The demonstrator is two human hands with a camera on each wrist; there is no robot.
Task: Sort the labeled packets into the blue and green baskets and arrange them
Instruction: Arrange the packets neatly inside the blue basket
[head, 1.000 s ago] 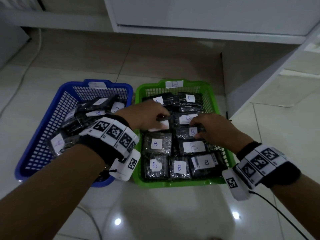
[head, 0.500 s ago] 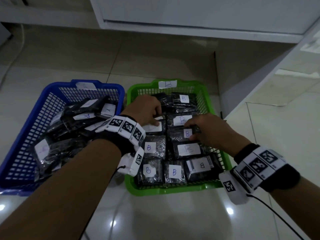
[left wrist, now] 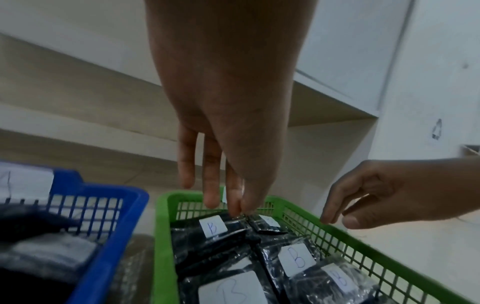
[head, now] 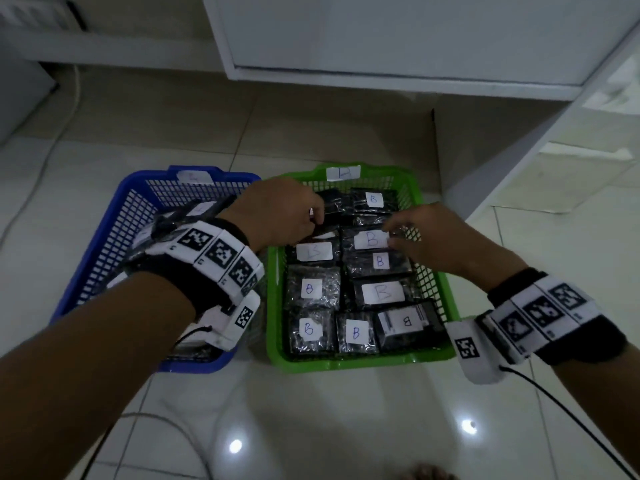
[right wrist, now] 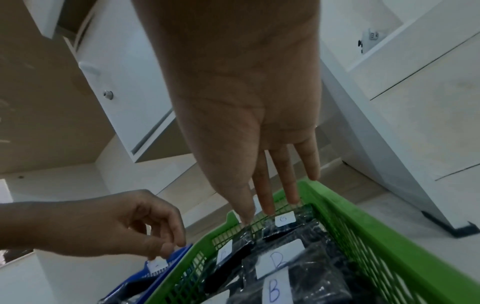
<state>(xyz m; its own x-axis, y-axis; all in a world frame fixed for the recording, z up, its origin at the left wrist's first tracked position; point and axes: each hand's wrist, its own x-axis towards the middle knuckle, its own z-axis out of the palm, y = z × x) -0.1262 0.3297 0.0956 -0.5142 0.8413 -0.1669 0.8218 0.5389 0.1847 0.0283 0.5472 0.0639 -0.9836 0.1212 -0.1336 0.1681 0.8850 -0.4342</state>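
The green basket (head: 346,363) holds rows of black packets with white B labels. My left hand (head: 313,220) reaches over its far left corner. In the left wrist view its thumb and forefinger (left wrist: 240,209) pinch the top edge of a tilted B packet (left wrist: 213,226). My right hand (head: 391,233) hovers over the basket's right side with loosely bent fingers (right wrist: 262,211) and holds nothing. Its thumb is next to a large B label (head: 370,239). The blue basket (head: 100,237) on the left holds a loose heap of packets, partly hidden by my left wrist.
Both baskets sit side by side on a glossy tiled floor. A white cabinet (head: 381,36) overhangs behind them and a white panel (head: 519,150) stands at the right. A cable (head: 41,168) runs over the floor at far left.
My left hand has moved from the mid-left packet to the far left corner of the green basket. My right hand has shifted slightly farther along the right column.
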